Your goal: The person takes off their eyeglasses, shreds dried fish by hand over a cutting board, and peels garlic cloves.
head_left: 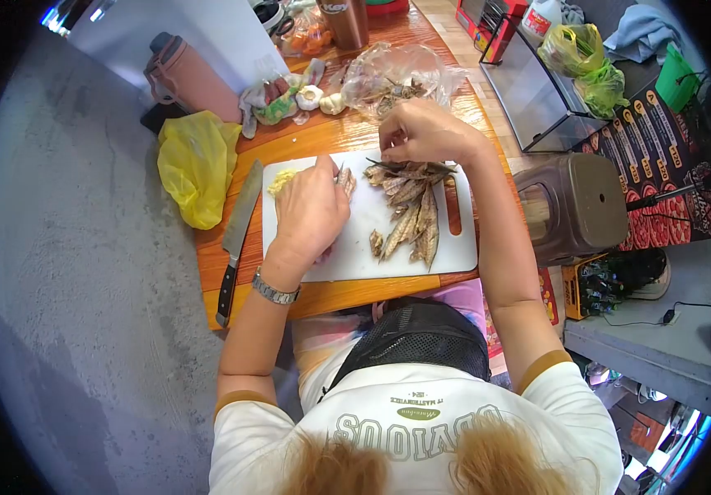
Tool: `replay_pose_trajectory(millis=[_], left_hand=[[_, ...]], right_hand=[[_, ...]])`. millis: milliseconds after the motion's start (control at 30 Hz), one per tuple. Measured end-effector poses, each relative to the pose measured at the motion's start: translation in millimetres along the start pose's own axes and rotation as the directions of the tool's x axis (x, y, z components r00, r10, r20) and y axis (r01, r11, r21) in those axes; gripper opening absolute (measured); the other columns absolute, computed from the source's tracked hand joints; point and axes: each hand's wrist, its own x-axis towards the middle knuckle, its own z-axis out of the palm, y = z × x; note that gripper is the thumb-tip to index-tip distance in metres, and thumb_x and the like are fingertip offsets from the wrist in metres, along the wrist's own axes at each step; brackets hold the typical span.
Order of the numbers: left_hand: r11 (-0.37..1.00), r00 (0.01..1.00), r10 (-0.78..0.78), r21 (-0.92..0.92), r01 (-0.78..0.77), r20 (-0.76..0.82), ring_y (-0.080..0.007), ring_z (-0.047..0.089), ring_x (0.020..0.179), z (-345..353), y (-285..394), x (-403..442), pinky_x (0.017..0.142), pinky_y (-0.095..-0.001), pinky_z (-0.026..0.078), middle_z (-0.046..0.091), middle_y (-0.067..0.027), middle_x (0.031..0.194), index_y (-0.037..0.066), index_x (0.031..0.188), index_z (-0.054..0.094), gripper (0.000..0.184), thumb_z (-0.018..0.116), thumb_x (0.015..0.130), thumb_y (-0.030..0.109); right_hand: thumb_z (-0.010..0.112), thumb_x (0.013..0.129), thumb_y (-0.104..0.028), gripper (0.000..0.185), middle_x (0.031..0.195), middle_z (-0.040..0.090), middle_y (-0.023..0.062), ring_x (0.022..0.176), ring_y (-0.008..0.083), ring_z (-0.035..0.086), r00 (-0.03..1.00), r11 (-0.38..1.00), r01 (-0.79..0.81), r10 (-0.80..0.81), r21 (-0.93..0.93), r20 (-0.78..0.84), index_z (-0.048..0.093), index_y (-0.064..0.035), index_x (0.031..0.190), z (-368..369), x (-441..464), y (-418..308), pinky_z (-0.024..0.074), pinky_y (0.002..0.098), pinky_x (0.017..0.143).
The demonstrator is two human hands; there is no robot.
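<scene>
Hair (339,466) foremost; left hand (312,205) over board (354,252), right hand (428,134) at fish (425,227); grips unclear.

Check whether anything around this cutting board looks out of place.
The yellow plastic bag sticks out past the left edge of the table, and the knife lies near that edge; both look a little precarious.

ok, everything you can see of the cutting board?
The cutting board is a white, plastic-looking rectangle with rounded corners and a handle slot at its right end, through which orange-brown wood shows. It lies flat on the wooden table, with the left hand over its left part and the right hand over its far edge; whether either touches it is unclear. Dried-looking fish lie piled on its right half, and a small yellow heap sits near its far left corner.
</scene>
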Motion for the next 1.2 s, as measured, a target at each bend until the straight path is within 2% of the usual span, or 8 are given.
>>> replay_pose_trajectory(millis=[100, 233, 567, 667, 867, 1033, 1133, 1200], left_hand=[[0.997, 0.997, -0.042, 0.06, 0.038, 0.066, -0.0396, 0.071, 0.09, -3.0, 4.4, 1.8, 0.08, -0.052, 0.055, 0.071, -0.0203, 0.092, 0.001, 0.105, 0.065, 0.019, 0.068, 0.092, 0.016], [0.992, 0.987, 0.084, 0.107, -0.069, -0.138, -0.0386, 0.07, 0.094, -2.1, -4.9, 8.8, 0.081, -0.051, 0.055, 0.071, -0.0197, 0.095, 0.002, 0.101, 0.066, 0.017, 0.068, 0.093, 0.017], [0.986, 0.998, 0.063, -0.155, -0.063, 0.0, -0.0364, 0.071, 0.093, -14.0, -4.5, 15.8, 0.081, -0.0464, 0.055, 0.074, -0.0197, 0.098, 0.002, 0.102, 0.07, 0.018, 0.07, 0.092, 0.018], [0.944, 0.997, 0.07, -0.324, -0.057, 0.028, -0.0318, 0.072, 0.091, -14.7, -7.1, 20.9, 0.081, -0.0422, 0.056, 0.075, -0.0177, 0.1, 0.001, 0.107, 0.071, 0.022, 0.071, 0.092, 0.017], [0.65, 0.981, 0.176, -0.758, -0.051, 0.085, -0.0163, 0.07, 0.094, -9.5, -3.7, 29.1, 0.082, -0.0317, 0.056, 0.074, -0.0085, 0.106, -0.001, 0.119, 0.069, 0.03, 0.074, 0.095, 0.016], [0.568, 0.963, 0.213, -0.823, 0.014, 0.163, -0.0147, 0.068, 0.099, -13.5, 6.8, 28.1, 0.088, -0.0298, 0.054, 0.071, -0.0055, 0.109, -0.002, 0.121, 0.067, 0.03, 0.073, 0.098, 0.016], [0.267, 0.951, 0.211, -0.949, 0.165, 0.225, -0.0109, 0.066, 0.098, -20.3, 13.5, 23.1, 0.088, -0.0255, 0.051, 0.071, -0.0016, 0.106, 0.003, 0.121, 0.068, 0.029, 0.074, 0.098, 0.019], [0.224, 0.94, 0.213, -0.95, 0.217, 0.265, -0.0095, 0.066, 0.097, -18.7, 6.6, 28.5, 0.086, -0.0243, 0.05, 0.071, -0.0006, 0.106, 0.004, 0.12, 0.068, 0.028, 0.074, 0.099, 0.02]], right_hand=[[0.079, 0.074, -0.012, 0.017, 0.08, 0.071, 0.013, 0.079, 0.0267, 0.07, 0.998, 1.0, 0.025, -0.026, 0.012, 0.062, 0.075, -0.0027, 0.087, 2.3, -0.8, 4.1, 0.0546, 0.0394, 0.072], [0.078, 0.072, -0.011, 0.018, 0.081, 0.072, 0.0134, 0.079, 0.0273, 0.07, 0.992, 0.998, 0.053, -0.057, 0.036, 0.111, 0.074, -0.0013, 0.086, 7.0, 0.4, 5.3, 0.0549, 0.0399, 0.073], [0.078, 0.075, -0.008, 0.018, 0.081, 0.072, 0.0095, 0.077, 0.019, 0.069, 0.989, 0.978, 0.108, -0.124, 0.18, 0.081, 0.071, 0.0008, 0.089, 7.3, 7.2, 2.0, 0.0551, 0.0328, 0.072], [0.079, 0.083, -0.006, 0.016, 0.088, 0.073, 0.0031, 0.078, 0.0112, 0.067, 0.992, 0.662, 0.126, -0.064, 0.739, -0.111, 0.072, -0.0012, 0.096, 7.7, 11.4, 4.8, 0.0537, 0.0278, 0.072], [0.08, 0.088, -0.006, 0.018, 0.095, 0.073, 0.0009, 0.082, 0.0083, 0.066, 0.974, 0.478, 0.173, 0.049, 0.861, -0.223, 0.072, -0.003, 0.104, 3.0, 8.3, 10.3, 0.0529, 0.0247, 0.075], [0.08, 0.086, -0.003, 0.021, 0.1, 0.073, 0.0048, 0.093, 0.0126, 0.069, 0.968, 0.241, 0.216, 0.073, 0.946, -0.239, 0.071, -0.0032, 0.106, 2.2, 6.8, 22.9, 0.0551, 0.0268, 0.083], [0.079, 0.087, -0.001, 0.022, 0.104, 0.073, 0.0072, 0.098, 0.0164, 0.07, 0.965, 0.142, 0.255, 0.026, 0.956, -0.262, 0.069, -0.003, 0.107, 5.1, 6.1, 31.6, 0.0562, 0.03, 0.088], [0.077, 0.088, 0.0, 0.022, 0.108, 0.073, 0.0095, 0.103, 0.0207, 0.071, 0.952, 0.088, 0.303, -0.073, 0.949, -0.297, 0.068, -0.0028, 0.107, 5.8, 6.1, 32.4, 0.0566, 0.0339, 0.093]])
